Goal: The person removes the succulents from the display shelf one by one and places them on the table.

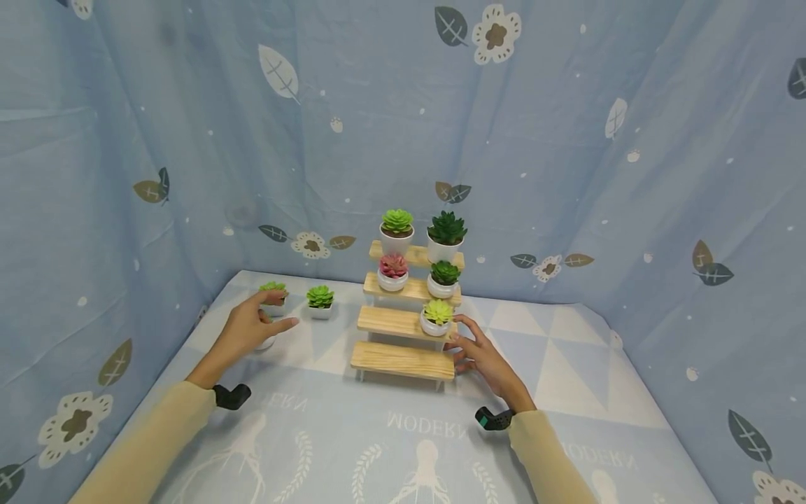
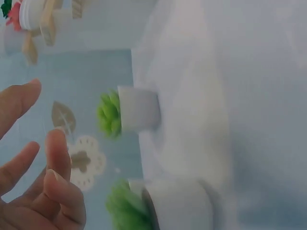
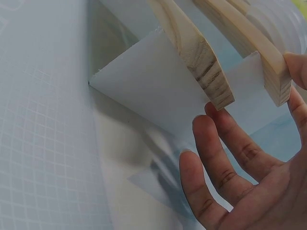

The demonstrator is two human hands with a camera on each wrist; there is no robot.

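A stepped wooden plant stand (image 1: 403, 358) with white supports carries several small potted succulents. My right hand (image 1: 488, 360) is at its right end. In the right wrist view, the thumb (image 3: 298, 71) and index finger pinch the end of a wooden step (image 3: 278, 86), with the other fingers spread beside the white side support (image 3: 148, 86). My left hand (image 1: 252, 322) hovers at the left over potted succulents, thumb and fingers apart and holding nothing. It partly hides a green succulent (image 1: 272, 286) and a white pot (image 1: 266, 344). Another green succulent (image 1: 320, 297) stands just right of it.
On the stand sit a pink succulent (image 1: 393, 267), a yellow-green one (image 1: 437, 313), dark green ones (image 1: 447, 228) and a bright green one (image 1: 397, 221). A patterned cloth (image 1: 327, 420) covers the table. Blue curtains (image 1: 378, 140) enclose the back and sides.
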